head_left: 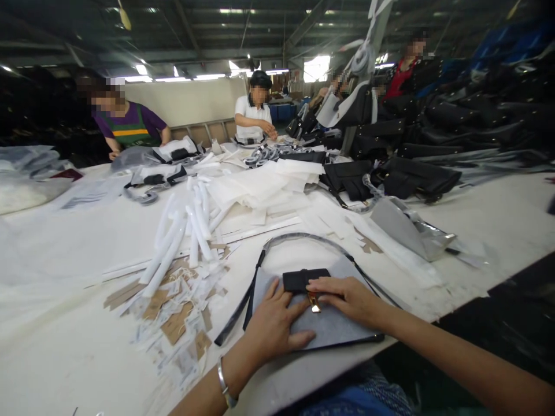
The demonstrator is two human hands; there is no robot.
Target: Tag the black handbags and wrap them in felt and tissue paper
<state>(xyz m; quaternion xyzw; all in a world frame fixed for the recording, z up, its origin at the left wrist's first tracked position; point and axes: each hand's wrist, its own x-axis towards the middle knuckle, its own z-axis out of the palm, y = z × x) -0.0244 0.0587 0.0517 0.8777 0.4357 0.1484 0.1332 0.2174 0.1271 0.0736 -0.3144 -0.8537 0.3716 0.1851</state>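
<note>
While both hands meet over the front of a handbag point(264, 283), the step in hand looks like settling the black flap point(295, 281) and its gold-coloured clasp point(314, 304) against the grey front. The bag lies flat at the near edge of the surface point(65, 277), its handle point(299, 236) looped away toward the far edge and apparently sleeved in clear film.

The left hand point(275, 318) has an unclosed grip: fingers spread over the grey front, thumb well apart, pressing or steadying rather than grasping. The right hand point(351, 297) reaches the right end of the flap, its fingers just above and beside the clasp; whether that grip pinches anything underneath, I cannot tell.

To my eye, the next move calls for the left palm to hold the bag steady while the right fingers line up the clasp and flap without creasing the grey layer. To the bag's left, away from the near edge, lie a scatter of tags point(176, 323) and white tubes point(197, 219); white sheets point(260, 185) are heaped farther toward the far edge.
</note>
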